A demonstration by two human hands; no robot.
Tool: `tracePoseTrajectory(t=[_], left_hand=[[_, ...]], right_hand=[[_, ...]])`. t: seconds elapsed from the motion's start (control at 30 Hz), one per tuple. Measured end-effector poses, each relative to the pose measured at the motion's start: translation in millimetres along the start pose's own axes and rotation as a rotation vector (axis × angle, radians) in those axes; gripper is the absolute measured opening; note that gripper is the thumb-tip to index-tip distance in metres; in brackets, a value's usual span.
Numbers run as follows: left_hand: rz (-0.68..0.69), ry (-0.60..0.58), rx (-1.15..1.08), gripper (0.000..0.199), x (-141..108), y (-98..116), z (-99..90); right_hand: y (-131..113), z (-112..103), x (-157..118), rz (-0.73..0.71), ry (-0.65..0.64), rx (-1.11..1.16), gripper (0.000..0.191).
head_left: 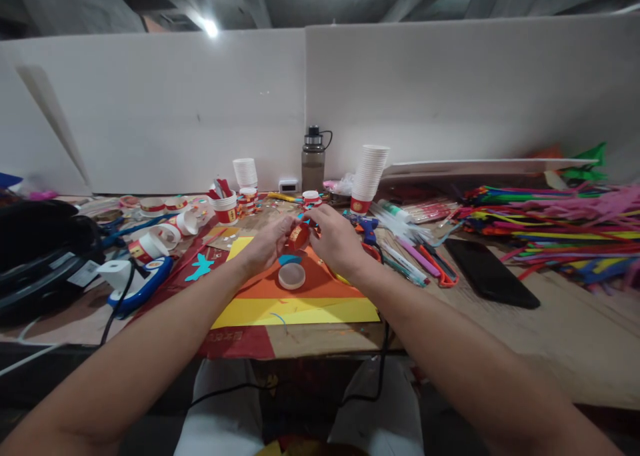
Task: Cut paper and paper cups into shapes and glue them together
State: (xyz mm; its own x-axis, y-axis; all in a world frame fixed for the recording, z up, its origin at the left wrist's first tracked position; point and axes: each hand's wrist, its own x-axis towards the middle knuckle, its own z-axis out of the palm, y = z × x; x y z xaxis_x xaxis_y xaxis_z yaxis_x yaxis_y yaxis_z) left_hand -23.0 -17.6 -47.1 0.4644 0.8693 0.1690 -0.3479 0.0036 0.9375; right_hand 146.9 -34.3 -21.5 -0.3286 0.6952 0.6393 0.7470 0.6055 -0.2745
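Observation:
Over the orange and yellow paper sheets, my left hand is closed on the left side of a red piece with gold print, which looks like part of a paper cup. From the right, my right hand grips its upper edge with bent fingers. A small bit of blue shows by the fingertips, too small to name. Just below the hands lies a round white cup bottom on the orange sheet. A yellow sheet shows along the front. To the left rests a blue paper cutout.
Stacked paper cups and a water bottle stand at the back. Pens, a glue gun, a phone and pipe cleaners lie right. Cut cups, a power strip and a black bag are left.

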Motion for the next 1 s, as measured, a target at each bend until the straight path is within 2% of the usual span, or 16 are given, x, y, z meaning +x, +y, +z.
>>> tracePoseTrajectory(t=[0.13, 0.43, 0.57, 0.7, 0.77, 0.83, 1.0], left_hand=[[0.015, 0.036, 0.006, 0.034, -1.7, 3.6, 4.6], [-0.014, 0.096, -0.037, 0.033, -5.2, 13.4, 6.1], [0.003, 0.048, -0.031, 0.037, -5.3, 12.7, 5.0], [0.089, 0.014, -0.035, 0.04, -4.9, 14.7, 2.1], [0.138, 0.013, -0.035, 0.043, -4.0, 16.1, -0.9], [0.169, 0.022, -0.031, 0.044, -2.6, 17.1, -4.9], [0.197, 0.022, -0.003, 0.043, 0.9, 17.5, -14.3]], right_hand=[[-1.4, -3.6, 0.7, 0.006, -0.014, 0.012, 0.023], [-3.8, -7.9, 1.1, 0.098, -0.033, 0.03, 0.019], [-0.3, -7.2, 4.0, 0.068, -0.02, 0.054, 0.018], [12.1, -18.3, 9.4, 0.088, -0.041, -0.008, 0.015], [19.3, -26.4, 9.0, 0.173, -0.143, -0.079, 0.016], [24.4, -32.6, 5.1, 0.251, -0.301, -0.181, 0.015], [21.5, -33.0, -8.7, 0.264, -0.645, -0.363, 0.009]])
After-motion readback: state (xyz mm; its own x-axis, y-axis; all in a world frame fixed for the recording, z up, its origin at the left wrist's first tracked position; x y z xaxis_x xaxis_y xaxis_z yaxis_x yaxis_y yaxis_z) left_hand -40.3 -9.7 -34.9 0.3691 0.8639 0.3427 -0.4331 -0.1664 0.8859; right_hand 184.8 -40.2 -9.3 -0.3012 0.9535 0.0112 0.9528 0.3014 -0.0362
